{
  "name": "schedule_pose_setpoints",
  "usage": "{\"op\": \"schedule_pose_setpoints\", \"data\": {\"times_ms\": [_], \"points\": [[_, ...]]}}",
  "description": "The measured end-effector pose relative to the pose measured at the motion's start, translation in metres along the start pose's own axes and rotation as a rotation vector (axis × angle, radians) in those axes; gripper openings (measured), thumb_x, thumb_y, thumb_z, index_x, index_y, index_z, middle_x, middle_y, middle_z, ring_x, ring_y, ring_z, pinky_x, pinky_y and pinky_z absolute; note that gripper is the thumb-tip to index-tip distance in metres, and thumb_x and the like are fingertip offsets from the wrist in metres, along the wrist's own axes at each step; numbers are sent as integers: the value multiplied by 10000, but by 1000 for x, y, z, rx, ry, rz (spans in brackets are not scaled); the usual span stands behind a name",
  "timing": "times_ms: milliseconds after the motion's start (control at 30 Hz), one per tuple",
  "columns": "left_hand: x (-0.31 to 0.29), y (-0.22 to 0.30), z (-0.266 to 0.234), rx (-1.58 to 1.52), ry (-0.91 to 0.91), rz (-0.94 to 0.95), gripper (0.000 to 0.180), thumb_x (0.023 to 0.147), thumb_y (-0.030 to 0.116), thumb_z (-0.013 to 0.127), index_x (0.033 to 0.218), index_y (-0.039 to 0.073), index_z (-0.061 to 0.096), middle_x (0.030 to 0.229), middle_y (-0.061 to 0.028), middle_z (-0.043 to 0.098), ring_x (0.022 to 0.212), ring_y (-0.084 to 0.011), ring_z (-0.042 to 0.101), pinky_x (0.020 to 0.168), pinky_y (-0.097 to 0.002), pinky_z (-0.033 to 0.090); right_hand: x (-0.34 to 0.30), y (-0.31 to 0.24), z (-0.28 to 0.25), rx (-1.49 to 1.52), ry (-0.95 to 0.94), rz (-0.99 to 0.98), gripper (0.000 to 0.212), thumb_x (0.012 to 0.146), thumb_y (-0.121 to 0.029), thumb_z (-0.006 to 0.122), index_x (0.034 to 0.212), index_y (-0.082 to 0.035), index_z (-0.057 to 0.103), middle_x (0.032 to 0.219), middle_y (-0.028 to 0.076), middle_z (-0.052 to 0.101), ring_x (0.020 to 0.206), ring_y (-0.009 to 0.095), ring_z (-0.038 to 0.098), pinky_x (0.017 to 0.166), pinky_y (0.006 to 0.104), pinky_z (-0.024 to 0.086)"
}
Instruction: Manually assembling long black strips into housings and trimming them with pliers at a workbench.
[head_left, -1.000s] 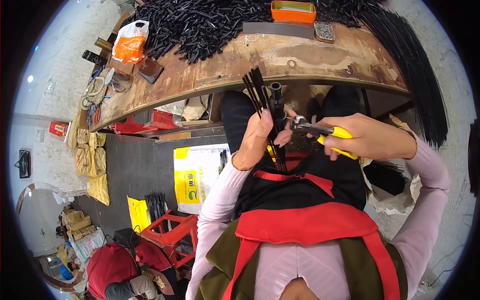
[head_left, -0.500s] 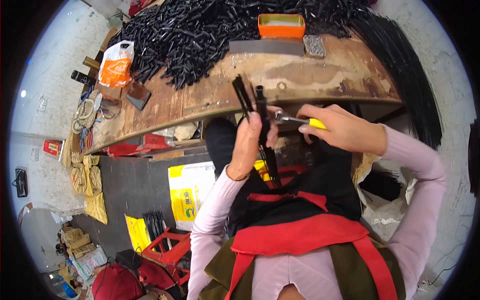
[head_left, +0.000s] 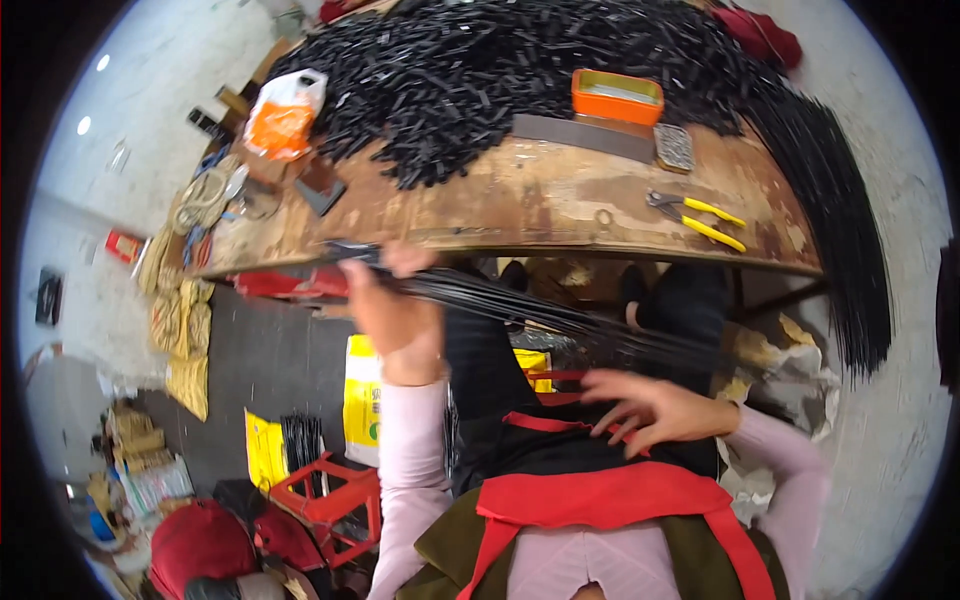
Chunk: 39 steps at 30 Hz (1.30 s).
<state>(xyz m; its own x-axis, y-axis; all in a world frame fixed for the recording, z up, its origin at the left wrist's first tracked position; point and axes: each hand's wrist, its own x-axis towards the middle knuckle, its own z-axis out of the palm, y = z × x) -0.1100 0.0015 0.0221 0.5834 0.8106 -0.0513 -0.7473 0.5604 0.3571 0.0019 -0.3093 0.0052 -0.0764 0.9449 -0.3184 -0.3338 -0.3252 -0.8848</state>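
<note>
My left hand (head_left: 395, 318) is closed round one end of a bundle of thin black strips (head_left: 520, 304), just off the table's front edge. From there the bundle slants down to the right across my lap, its far end smeared by motion. Below that end, over my black apron (head_left: 560, 435), my right hand (head_left: 655, 412) is held with its fingers apart and nothing in them. A pair of yellow-handled pliers (head_left: 700, 219) lies on the right part of the wooden table (head_left: 480, 215), jaws pointing left and handles spread.
A heap of short black pieces (head_left: 450, 90) covers the table's back. Before it stand an orange tin (head_left: 617, 97), a grey metal bar (head_left: 582, 137) and a small box of metal bits (head_left: 674, 147). Long black strips (head_left: 835, 220) hang off the right end. A red stool (head_left: 335, 505) stands lower left.
The pliers have gone from my right hand onto the table. My left hand has moved left, and the bundle has swung from steep to slanting. My right hand has dropped towards my lap, its fingers opened.
</note>
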Motion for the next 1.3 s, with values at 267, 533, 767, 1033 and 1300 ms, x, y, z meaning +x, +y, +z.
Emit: {"op": "schedule_pose_setpoints", "data": {"times_ms": [267, 533, 767, 1033, 1300], "points": [[-55, -150, -43, -288, 266, -605, 623, 1050, 465, 198, 1152, -74, 491, 1117, -236, 611, 1142, -385, 559, 1073, -516, 414, -130, -3, -44, -316, 1182, -835, 554, 790, -313, 777, 1192, -39, 511, 1081, 55, 559, 804, 108, 578, 577, 229, 476], [-76, -183, -209, -475, 184, -1216, 794, 983, 637, 252, 1298, -67, 441, 1277, -256, 546, 1197, -414, 536, 1072, -541, 403, -68, -38, 23, -464, 1017, -858, 492, 613, -141, 757, 1007, -72, 471, 900, 48, 516, 779, 114, 487, 665, 252, 418], [-116, -100, -114, 1055, -159, -477, 412, 1030, 376, 424, 835, 52, 588, 812, -53, 615, 705, -143, 568, 613, -298, 442, 26, -2, 19, -340, 595, -511, 437, 766, 61, 750, 1095, -52, 487, 935, 4, 532, 811, 58, 529, 706, 214, 459], [-122, -98, -19, 878, -418, -281, 335, 1019, 182, 517, 1267, -34, 582, 1099, -81, 638, 1038, -135, 579, 931, -273, 443, 36, -8, 2, -95, 614, -519, 400, 751, 88, 745, 1057, -24, 513, 862, 20, 573, 672, 73, 567, 582, 223, 457], [-114, -83, -18, 867, -478, -255, 183, 893, 60, 692, 1060, -14, 675, 1011, -31, 611, 924, -90, 577, 821, -225, 453, 43, -5, -2, -126, 593, -612, 342, 731, 67, 766, 971, -65, 560, 854, -27, 572, 724, 36, 529, 657, 205, 431]]}}
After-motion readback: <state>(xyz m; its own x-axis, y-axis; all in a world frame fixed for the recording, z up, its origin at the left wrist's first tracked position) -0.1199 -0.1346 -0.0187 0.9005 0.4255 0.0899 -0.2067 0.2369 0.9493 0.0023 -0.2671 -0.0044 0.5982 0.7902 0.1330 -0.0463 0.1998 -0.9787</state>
